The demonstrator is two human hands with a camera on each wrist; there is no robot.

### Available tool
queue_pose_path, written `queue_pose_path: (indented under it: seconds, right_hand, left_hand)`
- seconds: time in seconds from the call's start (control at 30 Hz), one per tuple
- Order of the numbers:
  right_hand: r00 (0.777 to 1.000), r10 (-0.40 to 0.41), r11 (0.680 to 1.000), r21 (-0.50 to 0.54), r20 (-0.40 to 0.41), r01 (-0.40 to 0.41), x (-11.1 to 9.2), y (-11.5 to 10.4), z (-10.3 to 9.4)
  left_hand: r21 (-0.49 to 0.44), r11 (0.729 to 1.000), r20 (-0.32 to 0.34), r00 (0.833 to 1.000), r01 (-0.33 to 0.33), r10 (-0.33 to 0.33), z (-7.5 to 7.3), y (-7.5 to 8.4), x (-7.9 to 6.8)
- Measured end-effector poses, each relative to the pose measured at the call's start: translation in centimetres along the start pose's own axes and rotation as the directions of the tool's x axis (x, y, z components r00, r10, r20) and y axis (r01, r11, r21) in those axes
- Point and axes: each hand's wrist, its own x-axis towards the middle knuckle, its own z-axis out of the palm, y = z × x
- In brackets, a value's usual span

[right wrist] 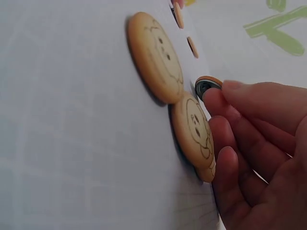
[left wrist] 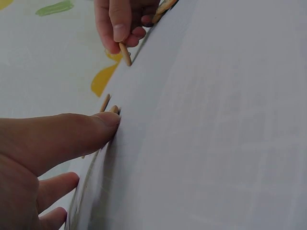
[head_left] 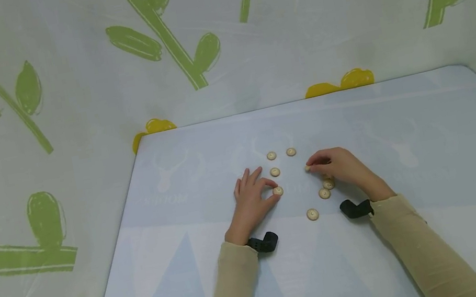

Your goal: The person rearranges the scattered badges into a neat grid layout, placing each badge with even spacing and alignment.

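My left hand [head_left: 252, 202] has thumb and index finger at opposite edges of a small round wooden disc [head_left: 278, 191] lying on the table; its other fingers are spread. In the left wrist view the thumb tip covers most of that disc [left wrist: 114, 109]. My right hand [head_left: 342, 168] pinches another disc [head_left: 307, 168], held tilted. The right wrist view shows the dark, ringed underside of this disc [right wrist: 207, 86]. Under the right hand, a disc with a drawn animal face [right wrist: 156, 57] touches a similar disc [right wrist: 193, 127], and a further one is partly hidden beneath.
Ahead of the left hand lie a disc [head_left: 275, 172] and a farther disc [head_left: 271, 155], with another disc [head_left: 291, 152] to the right. A lone disc [head_left: 312, 214] sits nearer me. The pale patterned table [head_left: 167, 182] meets a leaf-print curtain [head_left: 78, 81].
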Motion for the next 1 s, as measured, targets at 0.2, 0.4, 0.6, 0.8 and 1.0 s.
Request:
queue_pose_path:
  seconds: [0.2,0.4,0.6,0.8,1.0]
  right_hand:
    - [0.999,0.031,0.999,-0.011,0.008,-0.031,0.2,-0.1,-0.1]
    - [0.997,0.073,0.997,-0.036,0.01,-0.072,0.8,-0.6,0.1]
    - [0.997,0.065,0.996,-0.067,0.029,-0.063,1.2,-0.8,0.0]
    - [0.996,0.068,0.995,-0.077,0.058,-0.063,1.5,-1.4,0.2]
    - [0.997,0.046,0.996,-0.075,0.061,-0.041,1.8,-2.0,0.7]
  left_hand:
    - [-0.002,1.0,-0.004,1.0,-0.006,0.006,0.1,-0.1,0.0]
    - [-0.003,1.0,0.0,1.0,-0.008,0.008,0.1,0.1,0.1]
    - [-0.007,1.0,0.002,1.0,-0.007,0.007,0.0,0.2,0.0]
    - [-0.001,1.0,-0.001,1.0,-0.005,0.005,-0.2,0.2,0.0]
    - [0.003,1.0,-0.002,1.0,-0.005,0.005,-0.3,0.2,0.0]
